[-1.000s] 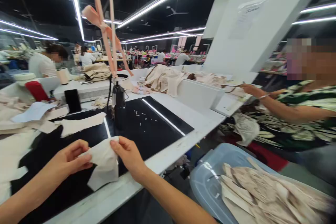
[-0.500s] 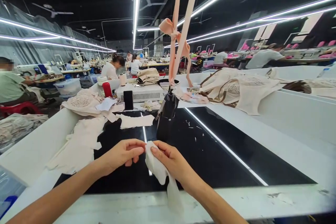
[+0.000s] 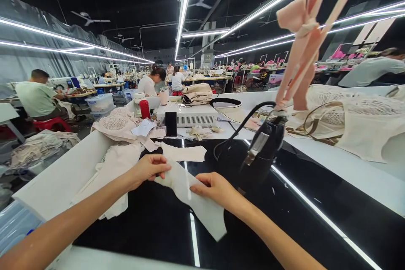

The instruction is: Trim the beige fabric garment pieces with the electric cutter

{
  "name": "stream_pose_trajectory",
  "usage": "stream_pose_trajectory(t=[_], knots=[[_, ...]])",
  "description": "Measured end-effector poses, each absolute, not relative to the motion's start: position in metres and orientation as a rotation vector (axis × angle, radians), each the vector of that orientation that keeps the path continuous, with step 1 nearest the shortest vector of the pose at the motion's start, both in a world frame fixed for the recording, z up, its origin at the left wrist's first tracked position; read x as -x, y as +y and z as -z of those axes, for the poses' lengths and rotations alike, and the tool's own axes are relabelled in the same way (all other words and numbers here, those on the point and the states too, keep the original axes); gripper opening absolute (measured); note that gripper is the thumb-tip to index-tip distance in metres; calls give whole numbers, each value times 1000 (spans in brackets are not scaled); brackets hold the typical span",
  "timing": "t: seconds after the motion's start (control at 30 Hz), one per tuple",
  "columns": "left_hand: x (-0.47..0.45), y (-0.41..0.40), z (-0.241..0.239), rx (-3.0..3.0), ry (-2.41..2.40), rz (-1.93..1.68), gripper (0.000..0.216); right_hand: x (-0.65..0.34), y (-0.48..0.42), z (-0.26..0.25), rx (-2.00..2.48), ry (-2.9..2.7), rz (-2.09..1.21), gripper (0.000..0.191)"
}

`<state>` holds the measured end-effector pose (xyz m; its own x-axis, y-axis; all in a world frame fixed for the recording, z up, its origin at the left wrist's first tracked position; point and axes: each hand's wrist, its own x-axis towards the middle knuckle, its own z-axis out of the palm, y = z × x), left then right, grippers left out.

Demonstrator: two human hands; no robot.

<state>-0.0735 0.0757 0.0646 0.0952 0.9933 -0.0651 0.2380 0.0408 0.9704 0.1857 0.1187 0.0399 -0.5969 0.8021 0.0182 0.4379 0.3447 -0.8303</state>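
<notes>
A thin, whitish fabric piece (image 3: 205,213) stretches between my hands over the glossy black work surface (image 3: 142,228). My left hand (image 3: 154,168) pinches its upper left end between thumb and fingers. Along its upper right edge, my right hand (image 3: 213,187) grips the cloth with the thumb on top. The piece's lower end hangs free toward me. Just beyond it lies a flat cream fabric piece (image 3: 190,154). To the right, a black device (image 3: 264,147) with a dark cord hangs from peach fabric straps (image 3: 305,46).
Cream fabric pieces (image 3: 118,164) are heaped along the left white wall (image 3: 63,177). Behind are a phone (image 3: 171,124), a red thread cone (image 3: 144,109) and a white vented box (image 3: 190,116). Cream garments (image 3: 357,122) lie at right. Co-workers sit farther back.
The fabric piece, bunched in my right hand before, is now spread out between both hands. My left hand has taken hold of its end. The view has turned left, and the hanging device appears farther right.
</notes>
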Motion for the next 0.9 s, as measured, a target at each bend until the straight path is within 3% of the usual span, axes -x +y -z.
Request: stream_pose_trajectory(t=[0.13,0.2,0.37,0.57,0.9], knots=[[94,119,-78,-1616,1396,-1169,38,-173,159,-55,1230,-2152,-695,27],[100,134,-77,-1735,1426,-1215,29,-165,176,-61,1305,-2109,-456,36],[106,150,-45,-1971,1521,-1104,11,-152,199,-48,1389,-2258,-50,41],[118,149,-18,-2148,1566,-884,14,-150,203,-19,1351,-2557,182,32],[125,143,-14,-2245,1608,-760,34,-152,201,-11,1375,-2608,252,39]])
